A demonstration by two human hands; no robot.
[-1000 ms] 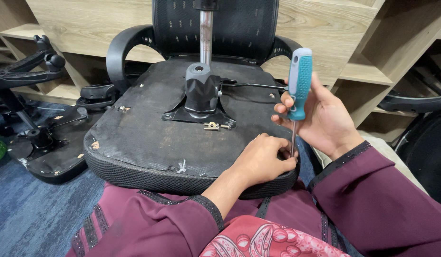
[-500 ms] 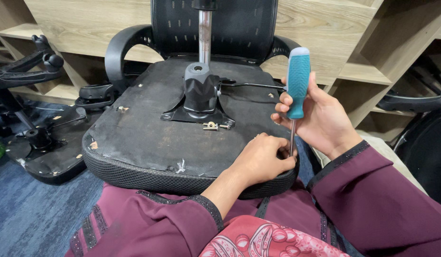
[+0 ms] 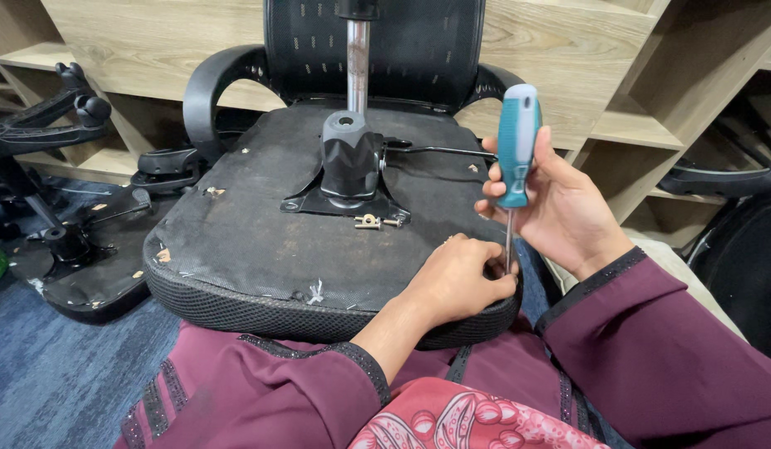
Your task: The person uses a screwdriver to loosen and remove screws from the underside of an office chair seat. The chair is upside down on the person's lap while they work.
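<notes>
An upturned black office chair seat [image 3: 261, 241] rests on my lap, its underside facing up. My right hand [image 3: 560, 208] grips a screwdriver [image 3: 516, 145] with a teal handle, held upright with its shaft pointing down at the seat's near right corner. My left hand [image 3: 456, 278] is curled around the shaft's tip there, hiding whatever lies under it. A black tilt mechanism [image 3: 349, 166] with a metal gas cylinder [image 3: 358, 54] stands bolted at the seat's middle. Loose small screws [image 3: 375, 221] lie just in front of it.
Another chair base and seat pan [image 3: 78, 249] lie on the blue carpet at the left. Wooden shelving [image 3: 635, 75] runs behind. The chair's backrest and armrests [image 3: 211, 83] stand beyond the seat. A dark chair part [image 3: 734, 241] is at the right.
The screwdriver handle has turned slightly in my right hand's fingers between frames. My left hand stays at the tip, and the seat has not moved.
</notes>
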